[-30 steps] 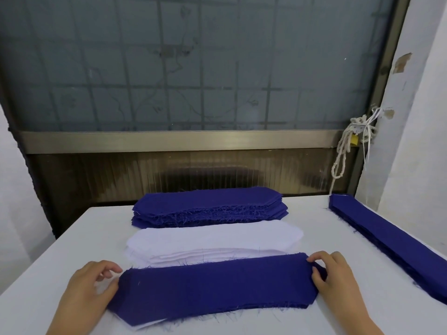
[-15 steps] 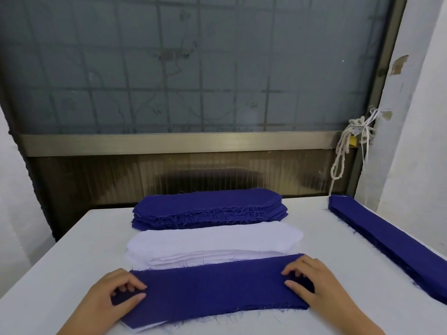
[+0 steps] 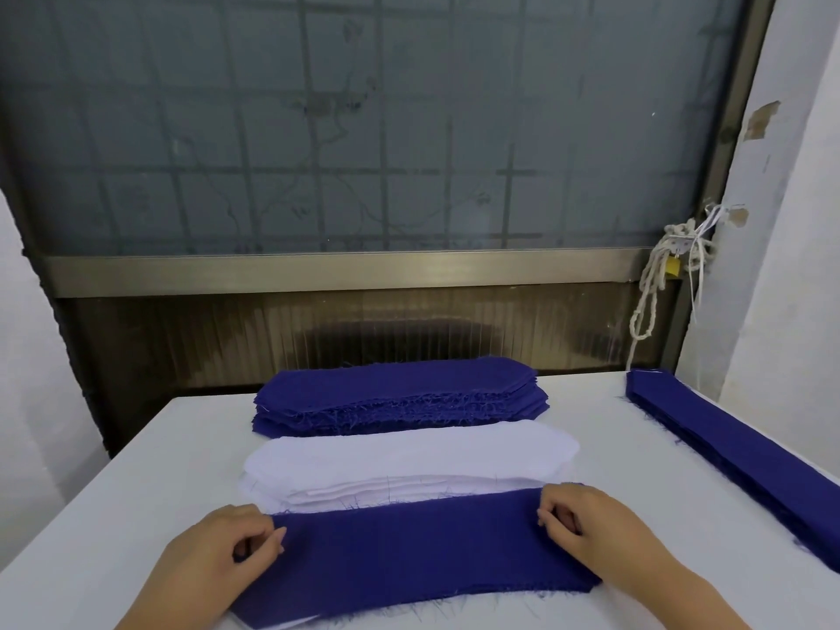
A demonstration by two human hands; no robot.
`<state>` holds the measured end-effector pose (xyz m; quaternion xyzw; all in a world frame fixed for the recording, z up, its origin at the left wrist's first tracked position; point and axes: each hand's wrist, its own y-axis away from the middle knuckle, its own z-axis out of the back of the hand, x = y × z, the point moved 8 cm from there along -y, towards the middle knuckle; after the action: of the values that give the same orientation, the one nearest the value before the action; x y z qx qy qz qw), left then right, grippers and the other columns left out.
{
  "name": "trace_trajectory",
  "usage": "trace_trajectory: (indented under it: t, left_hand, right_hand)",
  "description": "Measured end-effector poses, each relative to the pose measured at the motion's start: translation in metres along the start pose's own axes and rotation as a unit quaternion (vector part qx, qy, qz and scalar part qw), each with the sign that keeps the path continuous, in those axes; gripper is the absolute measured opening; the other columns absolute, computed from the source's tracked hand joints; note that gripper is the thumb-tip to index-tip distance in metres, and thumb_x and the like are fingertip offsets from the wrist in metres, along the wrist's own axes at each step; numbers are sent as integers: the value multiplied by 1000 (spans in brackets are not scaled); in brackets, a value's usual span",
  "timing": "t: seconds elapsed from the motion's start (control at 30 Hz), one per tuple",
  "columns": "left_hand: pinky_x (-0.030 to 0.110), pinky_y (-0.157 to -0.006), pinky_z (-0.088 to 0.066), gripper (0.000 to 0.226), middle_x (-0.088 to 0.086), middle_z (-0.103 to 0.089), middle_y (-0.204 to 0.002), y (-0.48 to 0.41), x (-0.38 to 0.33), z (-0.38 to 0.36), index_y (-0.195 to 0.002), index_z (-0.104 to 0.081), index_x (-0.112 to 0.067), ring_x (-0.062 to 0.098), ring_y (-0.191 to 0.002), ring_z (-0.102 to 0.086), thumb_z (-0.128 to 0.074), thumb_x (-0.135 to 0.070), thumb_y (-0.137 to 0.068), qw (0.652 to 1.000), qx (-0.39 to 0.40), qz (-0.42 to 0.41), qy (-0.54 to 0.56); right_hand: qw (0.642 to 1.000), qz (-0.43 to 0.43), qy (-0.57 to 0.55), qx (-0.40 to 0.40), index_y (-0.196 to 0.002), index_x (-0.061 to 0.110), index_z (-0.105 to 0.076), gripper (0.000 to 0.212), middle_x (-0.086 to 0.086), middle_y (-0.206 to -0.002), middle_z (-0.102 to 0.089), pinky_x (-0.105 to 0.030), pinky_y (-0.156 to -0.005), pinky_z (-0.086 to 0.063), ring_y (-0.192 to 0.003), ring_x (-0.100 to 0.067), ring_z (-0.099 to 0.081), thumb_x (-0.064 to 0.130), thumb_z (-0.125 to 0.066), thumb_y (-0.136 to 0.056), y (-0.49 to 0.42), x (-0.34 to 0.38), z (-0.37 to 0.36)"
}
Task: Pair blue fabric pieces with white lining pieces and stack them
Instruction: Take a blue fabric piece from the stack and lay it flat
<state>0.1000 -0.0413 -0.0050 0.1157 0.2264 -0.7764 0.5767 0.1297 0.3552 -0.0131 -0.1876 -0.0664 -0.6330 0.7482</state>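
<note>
- White table [image 3: 136, 516] below a barred window; blue piece [image 3: 409, 552] lies flat, spanning from hand to hand.
- Left hand [image 3: 227, 552] and right hand [image 3: 600, 534] have curled fingers pinching one end each, probably squaring it over the lining piece [image 3: 291, 624] peeking out beneath.
- Long axis runs left-right, between both sets of fingers.
- Past the fingertips: white lining stack [image 3: 409, 461], then blue stack [image 3: 395, 393], both parallel.
</note>
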Motion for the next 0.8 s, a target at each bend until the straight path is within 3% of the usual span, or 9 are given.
trace_trajectory:
  t: [0.13, 0.27, 0.37, 0.47, 0.6, 0.7, 0.8]
  left_hand:
    - [20, -71, -47, 33, -9, -64, -77, -14, -10, 6, -74, -69, -24, 4, -74, -56, -54, -47, -92, 998, 4, 13, -53]
    - [17, -70, -47, 20, -15, -60, -75, -45, -28, 15, -73, -66, -33, 3, -77, -55, -60, -37, -92, 997, -66, 7, -31]
    - [12, -76, -42, 11, -21, -58, -89, -76, -43, 15, -91, -67, -35, 3, -87, -54, -64, -25, -90, 992, -126, -19, 12]
    - [15, -91, -40, 26, -16, -58, -109, -111, -50, 3, -117, -64, -27, 3, -104, -49, -62, -19, -92, 988, -145, -30, 36]
    - [20, -103, -38, 37, -13, -54, -129, -151, -52, -19, -132, -55, -25, 4, -120, -45, -56, -21, -95, 990, -140, -19, 28]
    - [22, -97, -38, 28, -18, -58, -121, -172, -51, -28, -124, -58, -32, 2, -113, -48, -51, -28, -97, 988, -154, 2, -14]
    - [25, -78, -34, 14, -16, -58, -89, -187, -52, -20, -91, -61, -36, 2, -86, -49, -50, -41, -96, 977, -205, 28, -44]
  right_hand:
    - [997, 19, 73, 9, -72, 23, -48, 32, 10, -74, -51, -21, -63, -40, -68, -8, -48, 43, -44, -96, -20, 15, 6]
    - [998, 42, 3, -50, -75, 21, -58, 27, 8, -76, -54, -21, -67, -44, -73, -9, -51, 36, -49, -96, -58, 38, 12]
    - [991, 66, -35, -108, -96, 30, -62, 9, 16, -91, -54, -13, -77, -43, -86, -2, -50, 27, -54, -96, -91, 57, 8]
    - [985, 73, -56, -143, -119, 31, -57, 26, 17, -110, -51, -11, -88, -41, -101, 0, -46, 21, -55, -96, -127, 73, -3]
    - [985, 82, -59, -140, -135, 28, -49, 39, 14, -128, -48, -15, -98, -36, -117, -3, -41, 20, -51, -97, -170, 93, -23]
    - [987, 92, -54, -123, -134, 26, -51, 35, 12, -129, -49, -16, -99, -36, -117, -5, -41, 21, -46, -99, -197, 103, -39]
    - [985, 73, -52, -146, -121, 25, -59, 25, 10, -119, -54, -19, -94, -40, -108, -7, -46, 26, -44, -101, -219, 105, -41]
